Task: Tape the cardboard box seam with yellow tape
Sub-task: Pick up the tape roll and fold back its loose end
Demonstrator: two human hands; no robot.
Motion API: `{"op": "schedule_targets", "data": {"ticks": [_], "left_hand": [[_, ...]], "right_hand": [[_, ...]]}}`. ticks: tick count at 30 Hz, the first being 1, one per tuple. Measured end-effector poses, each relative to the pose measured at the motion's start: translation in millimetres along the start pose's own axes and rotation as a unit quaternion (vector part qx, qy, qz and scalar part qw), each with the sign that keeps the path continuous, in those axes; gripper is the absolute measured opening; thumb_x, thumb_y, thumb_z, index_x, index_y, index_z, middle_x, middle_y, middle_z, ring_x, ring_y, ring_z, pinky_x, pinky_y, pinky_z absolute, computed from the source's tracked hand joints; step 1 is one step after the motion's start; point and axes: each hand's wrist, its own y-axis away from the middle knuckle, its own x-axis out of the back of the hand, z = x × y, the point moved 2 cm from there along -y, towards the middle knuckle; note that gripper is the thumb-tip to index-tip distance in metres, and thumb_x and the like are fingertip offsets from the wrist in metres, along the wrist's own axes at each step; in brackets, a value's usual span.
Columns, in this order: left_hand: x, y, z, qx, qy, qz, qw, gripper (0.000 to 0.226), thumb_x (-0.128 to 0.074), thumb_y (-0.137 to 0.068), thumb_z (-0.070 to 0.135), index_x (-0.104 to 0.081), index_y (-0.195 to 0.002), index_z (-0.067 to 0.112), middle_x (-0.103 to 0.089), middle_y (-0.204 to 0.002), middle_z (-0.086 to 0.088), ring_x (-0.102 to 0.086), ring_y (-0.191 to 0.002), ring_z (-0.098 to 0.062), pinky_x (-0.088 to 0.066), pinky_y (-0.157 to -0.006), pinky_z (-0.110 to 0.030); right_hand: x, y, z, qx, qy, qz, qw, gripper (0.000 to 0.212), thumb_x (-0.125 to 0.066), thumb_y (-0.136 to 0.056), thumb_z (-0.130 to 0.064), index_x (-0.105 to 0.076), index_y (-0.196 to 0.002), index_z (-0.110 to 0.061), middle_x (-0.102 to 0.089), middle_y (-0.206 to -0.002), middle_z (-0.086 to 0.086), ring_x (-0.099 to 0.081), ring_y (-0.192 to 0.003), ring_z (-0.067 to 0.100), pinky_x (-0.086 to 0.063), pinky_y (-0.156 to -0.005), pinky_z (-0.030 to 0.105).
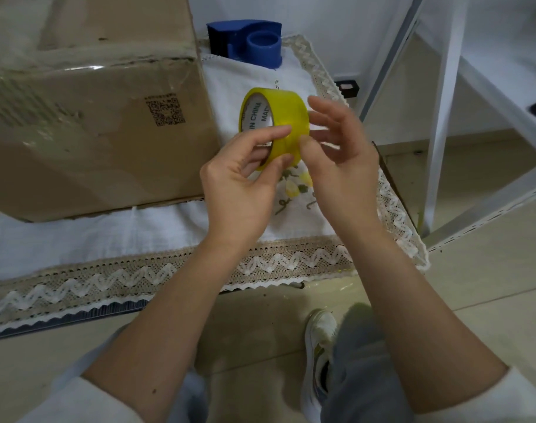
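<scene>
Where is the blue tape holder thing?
The blue tape dispenser sits at the top middle of the head view, on the white cloth, just right of the cardboard box.
</scene>
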Motion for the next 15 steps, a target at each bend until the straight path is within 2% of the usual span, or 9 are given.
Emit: {"op": "schedule_targets", "data": {"ticks": [3, 10, 12, 15], "left_hand": [[3, -1, -1, 0.021, 0.012, 0.003, 1.000, 0.036, -0.076, -0.081, -0.002, -0.069, -0.102, 0.027, -0.073, -0.096, 0.005, -0.069, -0.085, -0.007, -0.058, -0.085, -0.027], [2, 0, -1, 0.014, -0.007, -0.004, 1.000, 0.035, -0.078, -0.080, 0.001, -0.070, -0.103, 0.027, -0.075, -0.099, -0.001, -0.072, -0.087, -0.013, -0.058, -0.086, -0.028], [1, 0, -3, 0.019, -0.017, -0.003, 1.000, 0.034, -0.078, -0.080, 0.001, -0.071, -0.104, 0.025, -0.075, -0.097, -0.001, -0.072, -0.086, -0.013, -0.059, -0.084, -0.028], [0, -4, -7, 0.047, -0.017, 0.019, 0.999, 0.032, -0.076, -0.080, -0.001, -0.073, -0.107, 0.016, -0.074, -0.091, 0.006, -0.071, -0.078, -0.002, -0.057, -0.076, -0.020]], "right_hand": [[6, -3, 5, 0.109, 0.106, 0.018, 0.988, 0.018, -0.072, -0.088, -0.012, -0.074, -0.106, -0.016, -0.067, -0.101, 0.004, -0.066, -0.088, 0.017, -0.056, -0.084, 0.038], [8, -9, 8, 0.185, 0.164, 0.032, 0.968, 0.006, -0.070, -0.090, -0.006, -0.073, -0.095, -0.003, -0.064, -0.093, 0.004, -0.060, -0.084, 0.007, -0.048, -0.080, 0.011], [5, -9, 8, 0.194, 0.182, 0.018, 0.964, 0.006, -0.066, -0.093, -0.004, -0.070, -0.096, -0.001, -0.062, -0.094, 0.005, -0.059, -0.084, 0.010, -0.049, -0.079, 0.014], [-8, 3, 1, 0.220, 0.186, -0.022, 0.957, 0.007, -0.061, -0.094, -0.004, -0.067, -0.095, 0.000, -0.057, -0.095, -0.001, -0.058, -0.085, 0.017, -0.052, -0.077, 0.031]]}}
